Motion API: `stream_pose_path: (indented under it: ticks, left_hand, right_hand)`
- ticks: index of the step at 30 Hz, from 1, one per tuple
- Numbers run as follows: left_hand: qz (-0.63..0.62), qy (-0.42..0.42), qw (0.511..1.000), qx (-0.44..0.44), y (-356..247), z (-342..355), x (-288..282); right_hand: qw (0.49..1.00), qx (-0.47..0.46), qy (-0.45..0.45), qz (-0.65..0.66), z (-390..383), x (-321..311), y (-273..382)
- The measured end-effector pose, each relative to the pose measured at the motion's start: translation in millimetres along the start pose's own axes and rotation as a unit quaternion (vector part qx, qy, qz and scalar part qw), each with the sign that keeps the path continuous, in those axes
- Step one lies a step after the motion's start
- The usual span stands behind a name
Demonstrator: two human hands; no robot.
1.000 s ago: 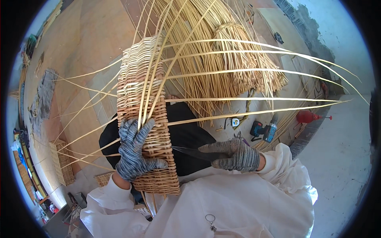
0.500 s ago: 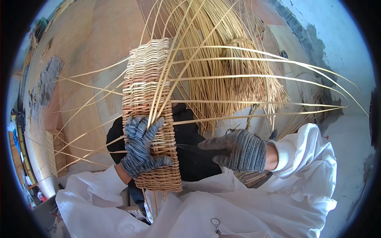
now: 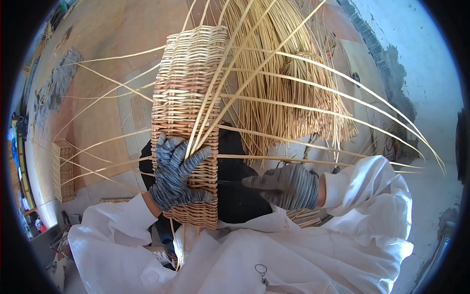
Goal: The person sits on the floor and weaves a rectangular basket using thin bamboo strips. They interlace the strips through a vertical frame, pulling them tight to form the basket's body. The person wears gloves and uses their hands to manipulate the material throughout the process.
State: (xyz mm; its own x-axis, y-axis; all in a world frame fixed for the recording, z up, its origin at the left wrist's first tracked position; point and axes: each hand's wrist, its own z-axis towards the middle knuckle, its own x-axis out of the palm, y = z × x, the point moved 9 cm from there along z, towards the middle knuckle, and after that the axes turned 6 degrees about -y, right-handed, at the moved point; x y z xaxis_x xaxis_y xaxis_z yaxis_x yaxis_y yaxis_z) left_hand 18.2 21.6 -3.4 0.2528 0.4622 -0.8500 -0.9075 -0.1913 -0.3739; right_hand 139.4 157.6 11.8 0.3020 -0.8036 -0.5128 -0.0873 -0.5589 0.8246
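Observation:
A long woven wicker panel (image 3: pixel 188 88) stands upright before me, with loose willow rods (image 3: pixel 313 105) sticking out along both sides and from its ends. Across its lower part lies my left hand (image 3: pixel 177 171) in a grey striped glove, fingers spread, thumb stretched toward the right edge. Several rods rise slantwise from the panel between those fingers. My right hand (image 3: pixel 291 186), gloved alike, is curled just right of the panel, apart from it. A thin pale line runs from the panel's edge to its fingertips; I cannot make out what it is.
Behind the panel lies a big tied bundle of willow rods (image 3: pixel 274 93). A small wicker basket (image 3: pixel 63 171) stands at the left on the tiled floor. White cloth (image 3: pixel 235 259) covers my lap, a key ring (image 3: pixel 261 268) on it. A wall (image 3: pixel 426 73) rises at the right.
The panel has straightened in view, its top end shifting up and to the right. My right hand has moved slightly left and down. The left hand stays spread on the weave.

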Motion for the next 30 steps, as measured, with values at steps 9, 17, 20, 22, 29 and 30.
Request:
stream_pose_path:
  ticks: [9,17,20,22,29,30]
  left_hand:
    - [-0.006,0.025,1.0,-0.016,3,0,1]
    - [-0.01,-0.015,1.0,-0.018,4,0,0]
    - [-0.011,0.014,0.999,-0.028,5,0,1]
    - [-0.013,0.023,0.999,-0.025,7,3,3]
    - [-0.008,-0.002,0.999,-0.039,8,3,0]
    - [-0.007,0.007,0.999,-0.037,8,2,0]
  right_hand:
    - [0.994,-0.035,0.022,-0.097,15,-8,1]
    - [0.974,-0.103,0.064,-0.191,24,-1,-15]
    - [0.991,0.003,0.112,-0.076,24,8,-24]
    - [0.998,-0.055,-0.015,0.012,18,10,-16]
    - [0.992,-0.109,-0.052,-0.047,26,-6,-22]
    - [0.991,-0.106,-0.084,-0.022,21,1,-15]
